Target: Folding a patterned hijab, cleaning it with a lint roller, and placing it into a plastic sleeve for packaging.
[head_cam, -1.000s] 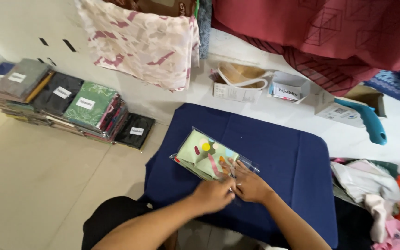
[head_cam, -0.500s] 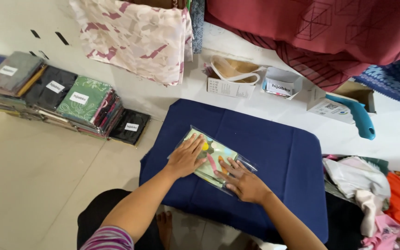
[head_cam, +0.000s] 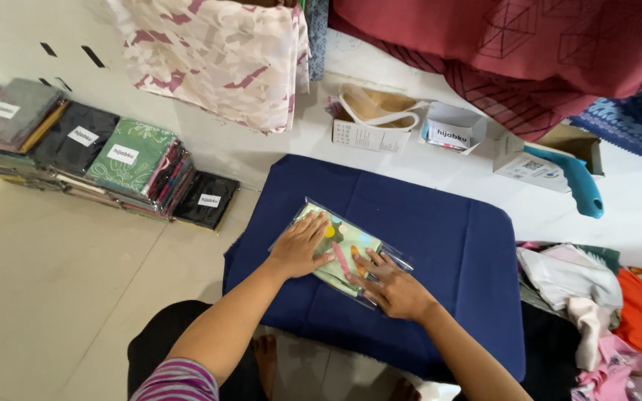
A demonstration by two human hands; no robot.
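A clear plastic bag with a folded green patterned cloth (head_cam: 351, 241) lies flat on a dark blue padded board (head_cam: 447, 223) on the floor. My left hand (head_cam: 300, 246) rests palm down on the bag's left half, fingers spread. On the bag's right lower part lies my right hand (head_cam: 391, 284), also flat with fingers apart. Neither hand grips anything.
Stacks of bagged cloths with white labels (head_cam: 83, 148) stand at the left. Small cardboard boxes (head_cam: 403, 126) and a turquoise hand tool (head_cam: 577, 182) lie beyond the board. Hanging fabrics (head_cam: 217, 52) fill the top. A heap of loose cloths (head_cam: 596, 297) sits at the right.
My hands moved from the board's near edge up onto the bag and spread apart, pressing it flat. The bag stayed in about the same place.
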